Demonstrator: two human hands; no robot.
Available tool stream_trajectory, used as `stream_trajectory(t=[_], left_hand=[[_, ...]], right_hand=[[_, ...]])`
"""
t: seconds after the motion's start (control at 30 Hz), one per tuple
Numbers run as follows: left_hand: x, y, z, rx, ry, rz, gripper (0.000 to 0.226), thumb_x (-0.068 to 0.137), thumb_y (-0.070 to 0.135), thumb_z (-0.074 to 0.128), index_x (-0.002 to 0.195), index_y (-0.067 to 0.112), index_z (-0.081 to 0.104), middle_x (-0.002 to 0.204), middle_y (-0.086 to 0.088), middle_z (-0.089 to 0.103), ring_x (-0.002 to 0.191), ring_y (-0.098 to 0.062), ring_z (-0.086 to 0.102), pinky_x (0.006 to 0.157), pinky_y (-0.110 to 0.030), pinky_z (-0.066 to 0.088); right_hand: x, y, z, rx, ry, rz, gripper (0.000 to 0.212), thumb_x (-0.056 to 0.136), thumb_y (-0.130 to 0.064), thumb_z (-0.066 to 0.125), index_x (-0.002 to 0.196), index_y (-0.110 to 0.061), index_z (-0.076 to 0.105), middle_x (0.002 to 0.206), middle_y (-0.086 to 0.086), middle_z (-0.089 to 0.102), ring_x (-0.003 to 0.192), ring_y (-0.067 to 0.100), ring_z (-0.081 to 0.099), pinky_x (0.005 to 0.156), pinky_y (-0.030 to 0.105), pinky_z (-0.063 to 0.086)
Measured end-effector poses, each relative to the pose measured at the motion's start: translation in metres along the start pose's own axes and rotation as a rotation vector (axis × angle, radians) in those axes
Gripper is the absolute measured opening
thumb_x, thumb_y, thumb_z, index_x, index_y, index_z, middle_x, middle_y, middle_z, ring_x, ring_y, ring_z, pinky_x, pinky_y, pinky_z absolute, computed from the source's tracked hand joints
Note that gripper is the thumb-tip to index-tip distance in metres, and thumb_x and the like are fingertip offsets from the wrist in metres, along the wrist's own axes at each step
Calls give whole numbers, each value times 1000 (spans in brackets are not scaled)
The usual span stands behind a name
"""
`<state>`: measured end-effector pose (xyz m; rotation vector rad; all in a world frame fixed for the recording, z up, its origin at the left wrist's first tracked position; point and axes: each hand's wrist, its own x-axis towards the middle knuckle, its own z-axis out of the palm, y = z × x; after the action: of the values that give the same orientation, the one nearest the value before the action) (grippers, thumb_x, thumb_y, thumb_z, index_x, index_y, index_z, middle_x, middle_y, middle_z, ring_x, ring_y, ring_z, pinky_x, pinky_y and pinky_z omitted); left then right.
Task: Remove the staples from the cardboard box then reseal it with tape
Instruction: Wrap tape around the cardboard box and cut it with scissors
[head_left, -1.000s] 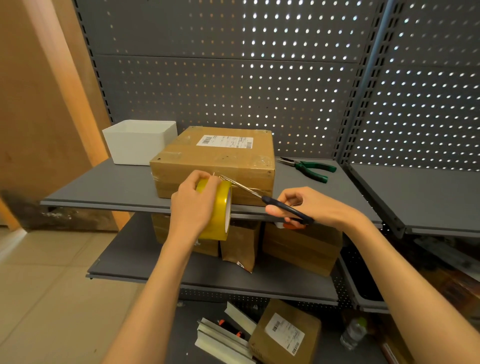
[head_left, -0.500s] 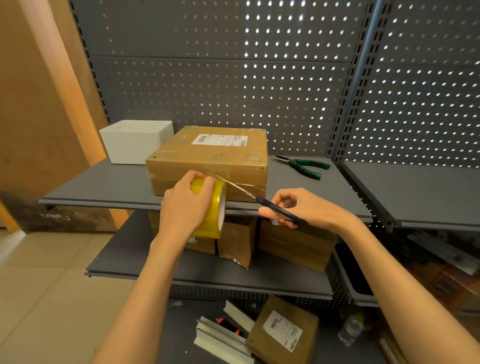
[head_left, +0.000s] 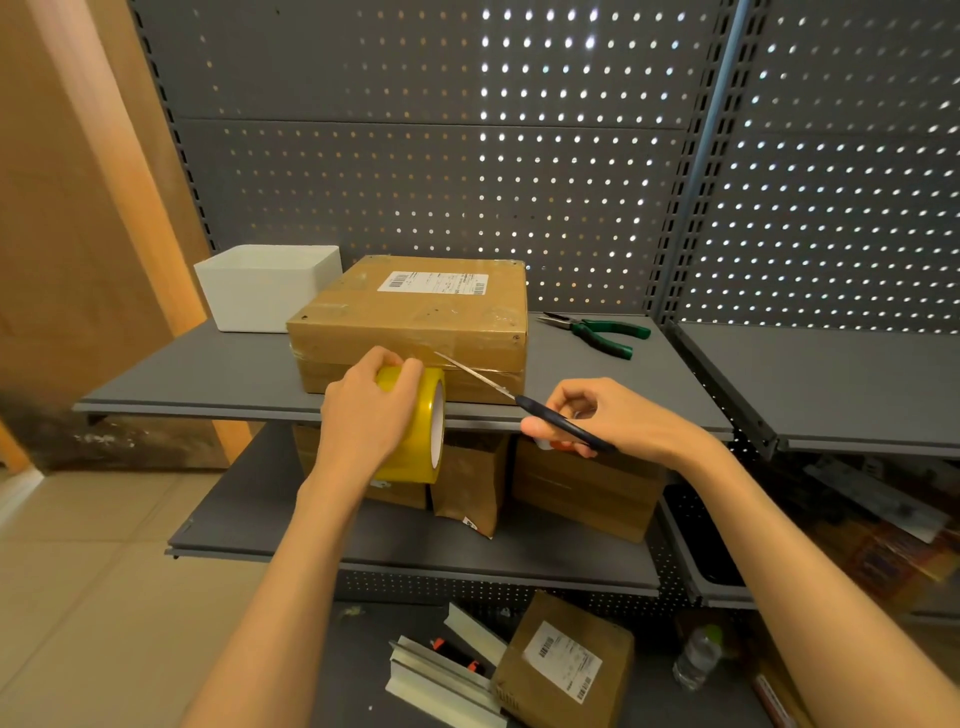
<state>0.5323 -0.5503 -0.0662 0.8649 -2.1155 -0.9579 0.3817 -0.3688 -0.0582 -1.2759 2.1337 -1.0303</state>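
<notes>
Cardboard box (head_left: 415, 322) sits taped on the shelf (head_left: 208, 374); left hand (head_left: 363, 415) grips the tape roll (head_left: 421, 426) taut; right hand (head_left: 608, 415) pinches scissors (head_left: 519, 397), likely to cut the strip.

White barcode labels sit on the cardboard box (head_left: 410, 317) and a lower parcel (head_left: 563, 662); their print is unreadable.

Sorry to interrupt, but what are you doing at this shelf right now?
A person is taping up the cardboard box on the grey shelf. The left hand holds the yellow tape roll against the box's front, and the right hand holds scissors aimed at the tape. Green pliers lie set aside.
</notes>
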Motion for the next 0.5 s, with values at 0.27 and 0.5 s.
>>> stream_trajectory(t=[0.27, 0.5], left_hand=[[-4, -6, -1, -238, -134, -138, 49, 83, 46, 60, 122, 22, 44, 116, -3, 51, 98, -27, 59, 81, -41, 49], [-8, -2, -15, -296, -184, -136, 38, 80, 41, 67, 105, 23, 47, 92, 9, 58, 79, -5, 56, 55, -23, 39]], right_hand=[[-1, -3, -2, -64, 111, -11, 47, 71, -53, 67, 91, -12, 61, 67, -3, 61, 57, 5, 55, 63, 24, 47], [0, -7, -3, 32, 233, -81, 25, 78, -38, 70, 89, -16, 63, 73, -5, 61, 65, 1, 57, 57, 10, 46]])
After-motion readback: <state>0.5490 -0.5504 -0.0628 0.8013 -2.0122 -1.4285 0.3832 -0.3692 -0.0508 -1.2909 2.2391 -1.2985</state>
